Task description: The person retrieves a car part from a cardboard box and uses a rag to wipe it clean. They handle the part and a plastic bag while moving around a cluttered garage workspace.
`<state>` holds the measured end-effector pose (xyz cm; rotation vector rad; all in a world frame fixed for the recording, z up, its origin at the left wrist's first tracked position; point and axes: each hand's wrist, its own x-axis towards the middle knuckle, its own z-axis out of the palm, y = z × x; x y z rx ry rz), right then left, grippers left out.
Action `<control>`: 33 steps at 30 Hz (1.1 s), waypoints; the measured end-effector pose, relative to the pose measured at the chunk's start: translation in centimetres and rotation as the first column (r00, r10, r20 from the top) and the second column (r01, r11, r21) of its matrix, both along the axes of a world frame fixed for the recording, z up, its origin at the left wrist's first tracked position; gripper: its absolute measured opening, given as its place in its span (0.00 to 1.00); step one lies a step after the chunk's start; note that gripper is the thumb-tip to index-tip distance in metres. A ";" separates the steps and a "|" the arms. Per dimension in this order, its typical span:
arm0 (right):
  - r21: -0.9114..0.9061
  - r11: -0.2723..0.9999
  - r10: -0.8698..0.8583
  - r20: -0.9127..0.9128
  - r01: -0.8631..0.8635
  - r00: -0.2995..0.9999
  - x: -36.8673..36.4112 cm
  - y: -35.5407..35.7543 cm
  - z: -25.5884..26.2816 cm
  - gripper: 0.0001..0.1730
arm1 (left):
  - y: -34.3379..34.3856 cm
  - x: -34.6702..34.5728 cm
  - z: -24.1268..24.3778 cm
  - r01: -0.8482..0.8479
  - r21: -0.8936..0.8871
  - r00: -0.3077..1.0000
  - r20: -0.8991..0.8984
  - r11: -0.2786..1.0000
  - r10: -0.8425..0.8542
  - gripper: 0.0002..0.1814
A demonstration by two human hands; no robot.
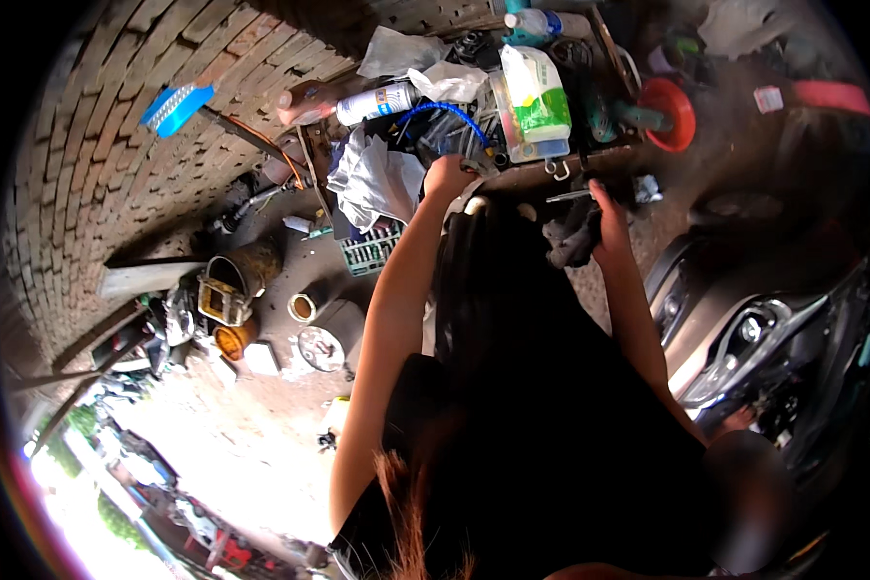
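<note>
My left hand (448, 176) is at the front edge of a cluttered workbench (529, 174), its fingers bent over a small greyish thing that I cannot make out. Crumpled white plastic (373, 177) lies just left of it, and a blue coiled hose (446, 107) arches behind it. My right hand (607, 221) is out in front of the bench, gripping a dark crumpled cloth (573, 233). A thin metal tool (569, 196) points left from near that hand's fingertips; its kind is unclear. A pack of tissues (540, 94) lies on a clear organizer box beyond both hands.
A spray can (377, 104), a bottle (551, 23) and a red-orange disc (667, 114) are on or by the bench. A green socket tray (370, 250) sits below its left side. Metal cans (322, 348) stand on the floor at left; a vehicle's headlight (750, 330) is at right.
</note>
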<state>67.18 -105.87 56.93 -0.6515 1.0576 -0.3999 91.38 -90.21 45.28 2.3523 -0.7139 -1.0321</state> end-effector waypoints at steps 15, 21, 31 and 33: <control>0.125 0.992 -0.009 -0.039 0.014 0.999 2.6 5.4 -3.8 0.14 | -2.5 -0.7 2.2 0.224 0.038 0.968 0.108 0.974 -0.227 0.29; 0.143 0.989 0.037 -0.108 -0.021 0.993 3.0 6.3 -5.0 0.20 | -2.3 -0.3 2.1 0.195 0.066 0.980 0.020 0.979 -0.196 0.26; -0.057 0.997 -0.054 -0.209 0.043 0.976 4.7 8.2 -8.3 0.24 | -0.5 0.6 0.5 0.221 0.027 0.961 0.165 0.975 -0.222 0.20; -0.212 0.977 -0.055 -0.265 -0.002 0.963 5.5 8.7 -9.2 0.25 | 0.2 0.5 0.0 0.234 0.021 0.956 0.177 0.972 -0.234 0.20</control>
